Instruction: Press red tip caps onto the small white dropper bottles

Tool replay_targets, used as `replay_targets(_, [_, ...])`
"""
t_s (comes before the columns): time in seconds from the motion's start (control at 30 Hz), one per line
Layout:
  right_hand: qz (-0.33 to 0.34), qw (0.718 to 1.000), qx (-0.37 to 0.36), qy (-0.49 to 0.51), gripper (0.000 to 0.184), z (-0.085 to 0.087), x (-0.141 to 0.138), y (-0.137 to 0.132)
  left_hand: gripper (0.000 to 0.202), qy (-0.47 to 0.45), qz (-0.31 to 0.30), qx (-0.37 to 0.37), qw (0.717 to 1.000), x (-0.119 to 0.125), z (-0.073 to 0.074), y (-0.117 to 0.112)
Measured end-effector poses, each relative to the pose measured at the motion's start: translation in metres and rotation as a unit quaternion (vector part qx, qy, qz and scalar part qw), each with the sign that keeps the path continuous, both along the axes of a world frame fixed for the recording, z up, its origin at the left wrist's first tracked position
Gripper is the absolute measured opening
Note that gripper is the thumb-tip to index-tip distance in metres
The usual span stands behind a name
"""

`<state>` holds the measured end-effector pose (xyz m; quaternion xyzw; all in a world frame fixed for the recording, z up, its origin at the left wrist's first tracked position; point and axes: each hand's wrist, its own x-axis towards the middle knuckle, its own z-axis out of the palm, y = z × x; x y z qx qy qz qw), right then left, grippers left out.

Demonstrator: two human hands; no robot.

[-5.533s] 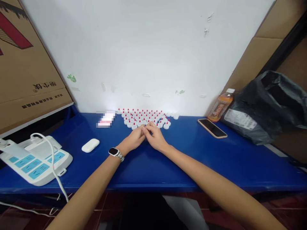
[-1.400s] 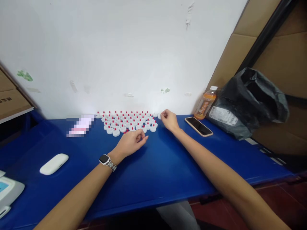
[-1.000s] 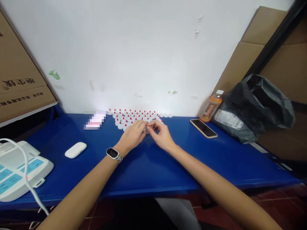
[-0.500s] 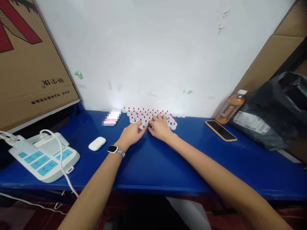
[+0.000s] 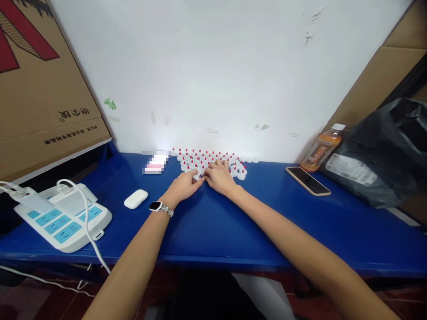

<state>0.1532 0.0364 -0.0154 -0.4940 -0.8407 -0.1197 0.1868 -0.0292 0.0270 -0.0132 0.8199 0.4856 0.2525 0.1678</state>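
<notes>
Several small white caps with red tips [image 5: 187,162] stand close together on the blue table by the wall. At the near side of this group, my left hand [image 5: 184,186] is closed, a white cap [image 5: 196,177] pinched between thumb and fingers. My right hand [image 5: 218,178] meets it from the right, thumb and index finger pressed together at that same cap. Its other fingers curl over the caps behind. Whether the right fingertips hold a separate red tip is hidden.
On the left are a power strip [image 5: 71,229] with a white cable, a white earbud case [image 5: 135,199] and a blurred pink-and-white item [image 5: 156,162]. To the right lie a phone [image 5: 308,181], an orange drink bottle [image 5: 322,149] and a black plastic bag [image 5: 376,151].
My right fingertips have shifted slightly left, closer to the left hand's cap. The red piece seen at them before is now covered. My left hand stays almost in place.
</notes>
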Motion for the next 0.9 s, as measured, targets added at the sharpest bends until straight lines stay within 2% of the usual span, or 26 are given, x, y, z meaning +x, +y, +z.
replay_targets(0.13, [0.016,0.999,0.002,0.045,0.019,0.001,0.006,-0.001,0.034,-0.02,-0.005,-0.005,1.0,-0.001,-0.002,0.002])
replay_targets(0.23, [0.026,0.99,-0.005,0.141,0.016,0.006,0.015,-0.006,0.035,-0.036,-0.016,-0.01,0.999,0.002,-0.001,0.001])
replay_targets(0.3, [0.041,0.968,-0.032,0.247,0.015,0.008,0.022,-0.01,0.036,-0.054,-0.036,-0.018,0.998,0.005,0.001,-0.001])
replay_targets(0.37, [0.065,0.933,-0.064,0.349,0.015,0.01,0.027,-0.015,0.037,-0.07,-0.058,-0.029,0.995,0.011,0.001,-0.005])
replay_targets(0.47, [0.095,0.886,-0.081,0.446,0.016,0.008,0.029,-0.021,0.036,-0.087,-0.087,-0.038,0.992,0.021,0.0,-0.01])
replay_targets(0.67, [0.054,0.81,-0.074,0.579,0.022,0.0,0.013,-0.028,0.034,-0.103,-0.101,-0.049,0.988,0.037,-0.006,-0.014])
replay_targets(0.77, [0.032,0.794,-0.06,0.604,0.021,0.0,0.004,-0.031,0.033,-0.119,-0.092,-0.047,0.988,0.041,-0.007,-0.015])
replay_targets(0.9, [0.02,0.798,-0.02,0.602,0.017,0.0,0.0,-0.034,0.034,-0.13,-0.056,-0.029,0.99,0.046,-0.008,-0.015])
